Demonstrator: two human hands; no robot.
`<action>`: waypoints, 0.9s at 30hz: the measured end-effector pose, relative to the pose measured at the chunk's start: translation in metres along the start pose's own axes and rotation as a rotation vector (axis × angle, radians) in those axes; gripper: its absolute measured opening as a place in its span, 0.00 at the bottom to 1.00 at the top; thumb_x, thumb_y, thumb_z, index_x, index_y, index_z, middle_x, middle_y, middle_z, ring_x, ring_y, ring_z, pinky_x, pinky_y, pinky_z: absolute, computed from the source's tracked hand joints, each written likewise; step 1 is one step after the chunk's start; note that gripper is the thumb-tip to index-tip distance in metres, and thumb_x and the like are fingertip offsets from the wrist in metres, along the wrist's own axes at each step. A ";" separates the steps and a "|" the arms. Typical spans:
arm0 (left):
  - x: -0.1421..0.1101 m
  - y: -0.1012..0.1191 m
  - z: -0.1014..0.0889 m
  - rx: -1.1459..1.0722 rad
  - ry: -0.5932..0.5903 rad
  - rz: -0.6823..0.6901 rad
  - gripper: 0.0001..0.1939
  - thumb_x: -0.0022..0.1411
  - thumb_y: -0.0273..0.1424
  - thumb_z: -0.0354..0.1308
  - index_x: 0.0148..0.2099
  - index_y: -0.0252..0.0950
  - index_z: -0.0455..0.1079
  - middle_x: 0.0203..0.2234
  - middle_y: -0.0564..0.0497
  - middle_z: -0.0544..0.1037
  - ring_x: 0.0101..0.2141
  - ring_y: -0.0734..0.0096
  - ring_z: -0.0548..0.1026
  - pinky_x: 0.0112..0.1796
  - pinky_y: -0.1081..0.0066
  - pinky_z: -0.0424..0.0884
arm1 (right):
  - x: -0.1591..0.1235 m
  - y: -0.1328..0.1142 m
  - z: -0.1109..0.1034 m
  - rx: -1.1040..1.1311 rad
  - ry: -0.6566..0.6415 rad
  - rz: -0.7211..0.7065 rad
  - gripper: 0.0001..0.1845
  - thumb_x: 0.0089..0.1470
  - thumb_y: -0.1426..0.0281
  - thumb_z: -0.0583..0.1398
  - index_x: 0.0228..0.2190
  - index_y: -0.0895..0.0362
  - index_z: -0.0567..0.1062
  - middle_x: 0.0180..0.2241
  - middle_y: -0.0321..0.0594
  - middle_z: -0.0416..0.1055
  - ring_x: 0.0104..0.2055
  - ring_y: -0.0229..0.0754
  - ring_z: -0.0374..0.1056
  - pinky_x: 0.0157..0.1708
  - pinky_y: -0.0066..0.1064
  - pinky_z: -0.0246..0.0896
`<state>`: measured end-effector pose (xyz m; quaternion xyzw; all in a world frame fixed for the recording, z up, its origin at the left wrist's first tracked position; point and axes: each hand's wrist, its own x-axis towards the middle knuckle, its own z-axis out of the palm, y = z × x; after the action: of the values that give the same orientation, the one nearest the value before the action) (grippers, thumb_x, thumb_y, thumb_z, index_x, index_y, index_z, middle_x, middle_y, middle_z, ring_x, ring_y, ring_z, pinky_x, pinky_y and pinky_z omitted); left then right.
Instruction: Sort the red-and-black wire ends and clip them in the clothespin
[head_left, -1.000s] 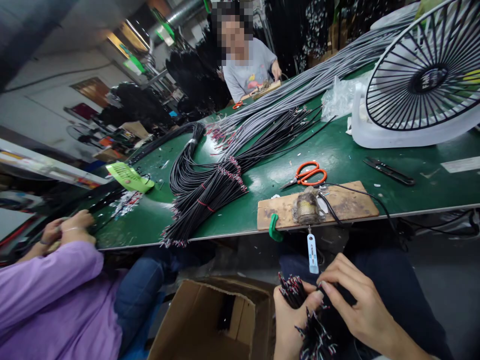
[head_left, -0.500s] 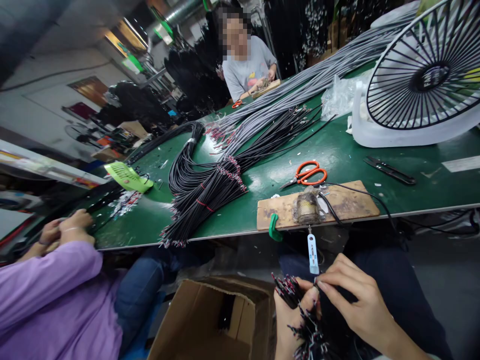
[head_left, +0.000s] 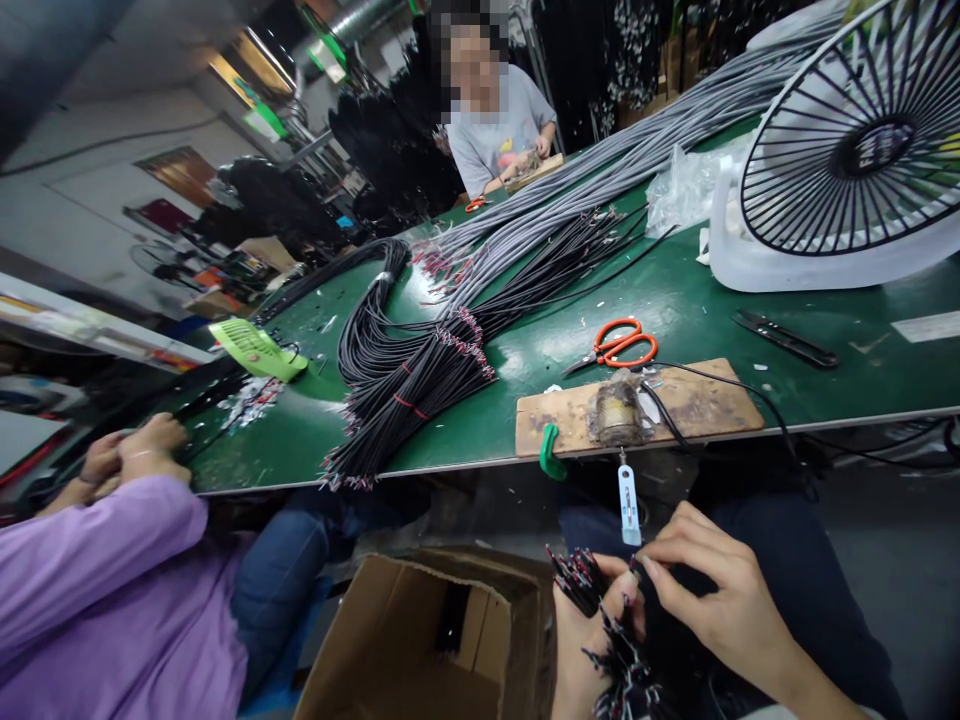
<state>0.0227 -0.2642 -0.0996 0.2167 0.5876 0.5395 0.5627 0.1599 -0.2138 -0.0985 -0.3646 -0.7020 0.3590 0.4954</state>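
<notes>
My left hand [head_left: 592,625] is closed around a bundle of black cables [head_left: 581,580] whose stripped ends show red and white wires. Thumb and forefinger of my right hand [head_left: 712,575] pinch together at the tip of one cable end beside my left thumb. Just above the fingertips hangs a light-blue clip-like piece [head_left: 628,505], joined to the shaft of a small dusty motor [head_left: 619,415]. That motor is mounted on a wooden board [head_left: 705,395] at the table edge. More cable ends spill below my left hand.
On the green table [head_left: 487,430] lie orange-handled scissors [head_left: 619,343], black snips [head_left: 787,338], black cable bundles [head_left: 412,390] and grey cables [head_left: 570,190]. A white fan [head_left: 825,270] stands right. An open carton [head_left: 405,640] is below. A purple-sleeved co-worker [head_left: 112,580] sits left; another person [head_left: 499,130] sits opposite.
My hands have shifted very slightly, with the fingertips and cable end now a little apart from the light-blue piece. The whole view has moved slightly.
</notes>
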 end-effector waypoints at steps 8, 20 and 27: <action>0.004 -0.012 -0.006 -0.013 -0.019 0.037 0.21 0.46 0.45 0.74 0.26 0.33 0.71 0.11 0.57 0.69 0.13 0.79 0.64 0.16 0.78 0.61 | 0.000 -0.003 -0.003 -0.004 -0.064 0.033 0.08 0.59 0.78 0.60 0.32 0.54 0.78 0.27 0.37 0.76 0.31 0.43 0.70 0.42 0.41 0.62; 0.005 -0.013 -0.007 -0.081 -0.033 0.043 0.21 0.49 0.45 0.73 0.29 0.32 0.74 0.11 0.56 0.70 0.13 0.78 0.66 0.18 0.78 0.62 | 0.003 0.005 -0.005 0.063 -0.055 0.150 0.10 0.55 0.77 0.61 0.25 0.56 0.78 0.23 0.37 0.75 0.27 0.43 0.70 0.33 0.37 0.66; 0.004 -0.007 0.002 -0.043 0.007 0.064 0.21 0.46 0.45 0.74 0.25 0.33 0.72 0.10 0.56 0.70 0.13 0.79 0.64 0.17 0.77 0.61 | 0.007 0.000 0.002 0.090 -0.004 0.089 0.09 0.55 0.78 0.62 0.26 0.56 0.79 0.23 0.39 0.78 0.27 0.43 0.71 0.30 0.35 0.67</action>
<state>0.0255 -0.2624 -0.1071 0.2214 0.5707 0.5705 0.5476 0.1566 -0.2081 -0.0960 -0.3719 -0.6693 0.4126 0.4934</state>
